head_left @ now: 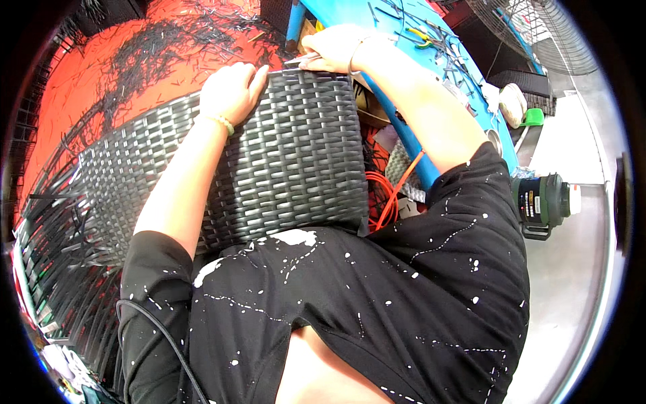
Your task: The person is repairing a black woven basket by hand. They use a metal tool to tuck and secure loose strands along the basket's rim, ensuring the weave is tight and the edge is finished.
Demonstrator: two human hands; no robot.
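A black woven rattan panel (289,148) lies in front of me, its near edge against my body. My left hand (232,93) is curled over the panel's far edge, with the thumb held apart on the right. At the far right corner, my right hand (340,50) pinches a thin, silvery pointed tool (303,59) close to the weave. The tool's exact kind does not show, as my fingers cover most of it. Long loose black strips (67,269) trail from the panel's left side.
Red floor covering (74,87) beyond is littered with black strip scraps. To the right stands a blue table (404,74) bearing cut strips and yellow-handled pliers (422,38). An orange cable (390,202) hangs beside the panel. A wire fan (538,34) and a dark green flask (542,205) are farther right.
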